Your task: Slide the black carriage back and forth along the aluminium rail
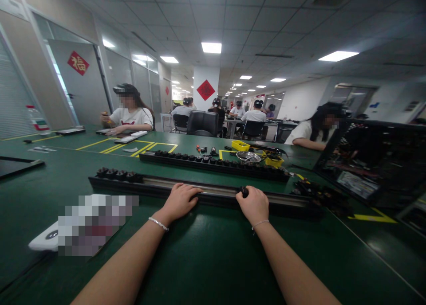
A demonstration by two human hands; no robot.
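Observation:
A long black rail (153, 185) with a silver channel lies across the green table (206, 260) in front of me. My left hand (181, 200) rests on the rail with fingers curled over its near edge. To its right, my right hand (253, 204) pinches a small black knob (245, 191) sitting on the rail. Several black knobs (116, 174) stand on the rail's left end, and more cluster at its right end (308, 189). Both wrists wear thin bracelets.
A second black rail (213, 162) lined with knobs lies farther back. Yellow bins (240, 145) and a metal bowl (248, 156) sit behind it. A white device (46, 241) lies at left, a dark open case (376, 163) at right. Other people sit at the far tables.

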